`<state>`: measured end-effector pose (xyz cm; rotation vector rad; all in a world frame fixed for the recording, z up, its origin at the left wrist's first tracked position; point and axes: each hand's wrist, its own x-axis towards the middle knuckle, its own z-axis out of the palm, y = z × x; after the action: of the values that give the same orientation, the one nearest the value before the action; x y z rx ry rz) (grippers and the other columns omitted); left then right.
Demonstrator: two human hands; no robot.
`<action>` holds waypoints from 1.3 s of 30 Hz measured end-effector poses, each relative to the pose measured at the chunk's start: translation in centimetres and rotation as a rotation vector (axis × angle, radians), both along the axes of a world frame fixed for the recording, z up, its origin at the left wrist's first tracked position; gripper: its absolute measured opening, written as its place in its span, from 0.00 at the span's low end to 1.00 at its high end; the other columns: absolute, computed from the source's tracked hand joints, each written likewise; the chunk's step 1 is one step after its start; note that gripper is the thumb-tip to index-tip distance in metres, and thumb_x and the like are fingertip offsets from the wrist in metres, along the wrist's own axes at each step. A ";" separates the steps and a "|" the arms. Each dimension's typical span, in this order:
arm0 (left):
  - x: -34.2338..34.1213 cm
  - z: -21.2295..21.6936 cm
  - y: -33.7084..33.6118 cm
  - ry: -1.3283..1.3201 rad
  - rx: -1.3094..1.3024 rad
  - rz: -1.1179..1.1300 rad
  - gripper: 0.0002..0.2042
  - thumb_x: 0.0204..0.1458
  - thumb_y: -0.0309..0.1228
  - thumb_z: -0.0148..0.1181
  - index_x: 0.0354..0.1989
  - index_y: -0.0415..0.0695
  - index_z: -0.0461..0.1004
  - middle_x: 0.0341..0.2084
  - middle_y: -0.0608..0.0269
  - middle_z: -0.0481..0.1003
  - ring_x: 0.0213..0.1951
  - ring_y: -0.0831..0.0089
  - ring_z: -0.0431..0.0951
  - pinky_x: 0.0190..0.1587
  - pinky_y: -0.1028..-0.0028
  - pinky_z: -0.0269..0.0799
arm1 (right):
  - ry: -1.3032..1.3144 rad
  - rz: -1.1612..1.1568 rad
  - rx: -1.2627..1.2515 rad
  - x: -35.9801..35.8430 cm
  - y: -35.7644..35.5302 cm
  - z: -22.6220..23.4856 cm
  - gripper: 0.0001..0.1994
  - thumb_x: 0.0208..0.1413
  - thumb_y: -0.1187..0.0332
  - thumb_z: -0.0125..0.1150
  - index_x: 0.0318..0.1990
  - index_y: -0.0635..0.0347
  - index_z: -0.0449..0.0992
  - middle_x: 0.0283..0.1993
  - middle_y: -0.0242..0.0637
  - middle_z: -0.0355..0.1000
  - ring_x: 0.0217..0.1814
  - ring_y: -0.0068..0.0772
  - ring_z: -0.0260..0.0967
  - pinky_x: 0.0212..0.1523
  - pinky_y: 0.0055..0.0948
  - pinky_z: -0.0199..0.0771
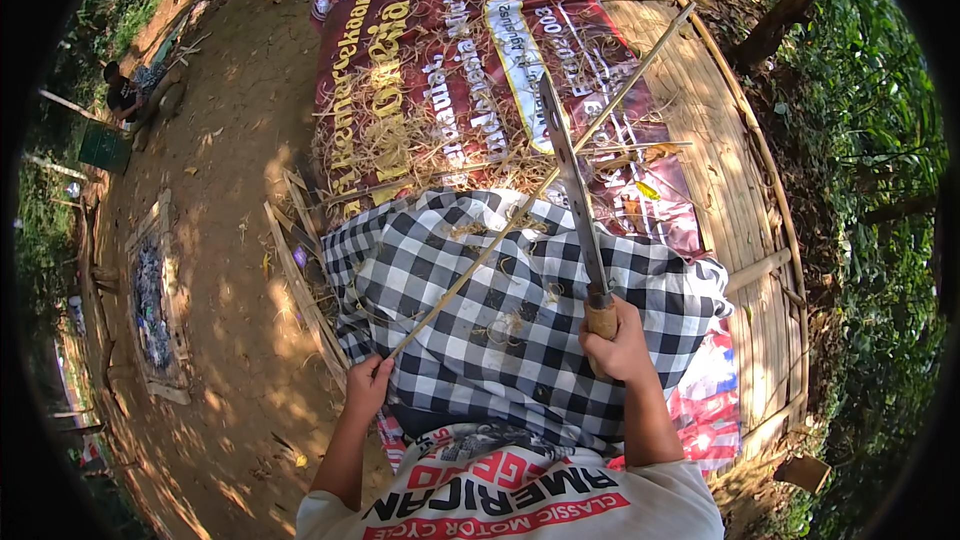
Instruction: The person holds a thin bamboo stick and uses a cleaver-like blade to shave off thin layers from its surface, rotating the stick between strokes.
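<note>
"Closest to you?"

"White shirt (480, 495), with bold print across it, at the lower edge."

"And your grips?"

"Right hand (622, 345): fingers wrapped fully round the wooden handle of a knife (580, 190), its long blade pointing up and away. Left hand (369, 382): thumb and fingers pinched together on the near end of a strip (450, 294)."

"Where does the strip go?"

"It slants up to the right, over the lap and past the blade, which crosses in front of it. Whether the two touch, I can't tell."

"What's under them?"

"Black-and-white checked cloth (430, 255), spread over the lap, with a few shavings (515, 178) on it. Far more lie scattered beyond, over a red banner (685, 225), near a yellow leaf (648, 191)."

"Further out?"

"Bamboo slats (730, 145) on the right, with green plants (870, 110) past their edge. On the left, bare dirt (230, 250) with patches of sunlight, and a framed patch (152, 310) of dark stuff, too small to make out. Well beyond that, another person (128, 95) sits low near a green box (104, 146)."
</note>
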<state>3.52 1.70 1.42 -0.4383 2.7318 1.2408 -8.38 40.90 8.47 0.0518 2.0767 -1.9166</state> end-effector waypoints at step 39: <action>-0.9 -1.6 -2.0 -0.141 0.301 -0.010 0.21 0.57 0.39 0.59 0.19 0.34 0.68 0.11 0.68 0.62 0.19 0.82 0.58 0.22 0.74 0.56 | 0.795 0.460 1.044 -5.9 1.7 1.6 0.25 0.44 0.43 0.65 0.31 0.58 0.72 0.21 0.35 0.67 0.23 0.39 0.72 0.27 0.35 0.71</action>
<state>2.59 -0.29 -0.21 -0.4569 2.3760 1.5234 -14.29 42.55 10.12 -0.9798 2.9781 -0.4390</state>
